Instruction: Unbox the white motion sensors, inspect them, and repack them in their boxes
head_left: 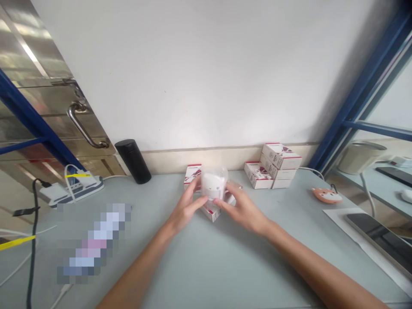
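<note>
Between both hands, at the middle of the desk, is a white rounded device in a clear plastic bag (213, 185). My left hand (186, 204) grips its left side, fingers curled around the edge and thumb at the lower front. From the right, my right hand (242, 208) holds it the same way, its thumb low on the front. Under and behind the device lies a white and red small carton (212, 213), partly hidden by the device and the hands. Another white and red carton (193, 171) stands just behind my left fingers.
Several white and red cartons (283, 165) are stacked at the back right by the wall. A black cylinder (133, 161) stands back left, near a power strip (75, 191) with cables. An orange animal-shaped case (327, 195) and a dark phone-like slab (383, 240) lie right. A pixelated object (96, 242) lies left.
</note>
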Available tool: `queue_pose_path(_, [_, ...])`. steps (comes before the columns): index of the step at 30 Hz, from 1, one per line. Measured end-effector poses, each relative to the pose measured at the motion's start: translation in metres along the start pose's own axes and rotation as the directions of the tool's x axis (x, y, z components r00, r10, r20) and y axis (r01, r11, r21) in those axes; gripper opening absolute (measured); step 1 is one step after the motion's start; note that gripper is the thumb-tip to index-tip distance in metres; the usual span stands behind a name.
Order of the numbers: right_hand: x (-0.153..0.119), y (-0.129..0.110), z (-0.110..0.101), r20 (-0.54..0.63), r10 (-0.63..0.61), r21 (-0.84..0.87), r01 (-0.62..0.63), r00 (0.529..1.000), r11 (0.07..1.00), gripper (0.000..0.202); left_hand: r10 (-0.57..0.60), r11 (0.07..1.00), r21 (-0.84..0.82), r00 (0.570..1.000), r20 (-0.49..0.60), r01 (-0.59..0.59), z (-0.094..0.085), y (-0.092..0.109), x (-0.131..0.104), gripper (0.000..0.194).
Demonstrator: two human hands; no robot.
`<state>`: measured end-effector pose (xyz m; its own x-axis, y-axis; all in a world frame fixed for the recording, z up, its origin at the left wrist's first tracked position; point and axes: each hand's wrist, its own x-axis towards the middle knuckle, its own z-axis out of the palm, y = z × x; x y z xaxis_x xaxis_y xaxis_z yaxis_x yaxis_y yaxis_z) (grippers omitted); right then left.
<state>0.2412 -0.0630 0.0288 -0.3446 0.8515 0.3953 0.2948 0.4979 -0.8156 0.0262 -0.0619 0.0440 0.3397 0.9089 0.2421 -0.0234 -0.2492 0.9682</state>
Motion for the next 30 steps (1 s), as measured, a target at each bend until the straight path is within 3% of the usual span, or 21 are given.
queue_pose_path(2, [-0.001,0.002,0.000,0.028,-0.028,-0.067,0.030,0.999,0.997,0.030,0.060,0.998,0.007,0.998,0.014,-0.060,0.001,-0.003,0.002,0.047])
queue_pose_path(7, [-0.003,0.011,0.002,0.101,-0.096,-0.251,0.119,0.990,0.961,0.043,-0.045,0.975,0.218,0.998,0.053,0.032,-0.008,-0.021,0.007,0.051])
queue_pose_path(11, [-0.002,0.008,0.001,0.114,-0.120,-0.259,0.146,0.986,0.955,0.042,-0.073,0.969,0.238,0.996,0.051,0.059,-0.009,-0.022,0.008,0.053])
queue_pose_path(13, [-0.002,0.004,-0.001,0.111,-0.080,-0.176,0.099,0.991,0.979,0.027,-0.091,0.985,0.145,0.996,0.018,0.088,-0.005,-0.018,0.008,0.052])
queue_pose_path(15, [-0.001,0.000,-0.005,0.098,-0.001,-0.051,0.007,0.995,0.999,0.020,-0.088,0.995,-0.051,0.996,-0.030,0.086,0.000,-0.011,0.008,0.052])
queue_pose_path(19, [0.001,-0.002,-0.012,-0.049,0.149,0.177,-0.138,0.988,0.974,0.027,-0.158,0.876,-0.474,0.981,-0.114,0.086,0.004,-0.002,0.010,0.053])
queue_pose_path(22, [0.003,-0.003,-0.015,-0.221,0.197,0.258,-0.138,0.955,0.956,0.026,-0.247,0.793,-0.599,0.958,-0.146,0.113,0.003,0.000,0.010,0.049])
queue_pose_path(24, [0.002,-0.003,-0.013,-0.261,0.196,0.301,-0.113,0.945,0.947,0.028,-0.273,0.772,-0.625,0.949,-0.159,0.117,0.004,-0.001,0.010,0.049])
queue_pose_path(28, [-0.003,-0.003,0.000,-0.057,0.205,0.419,-0.163,0.977,0.893,0.048,-0.307,0.756,-0.638,0.941,-0.142,0.150,0.012,-0.004,0.008,0.048])
queue_pose_path(30, [-0.005,-0.002,0.008,-0.010,0.212,0.456,-0.185,0.977,0.870,0.045,-0.313,0.757,-0.633,0.940,-0.134,0.162,0.016,-0.005,0.008,0.047])
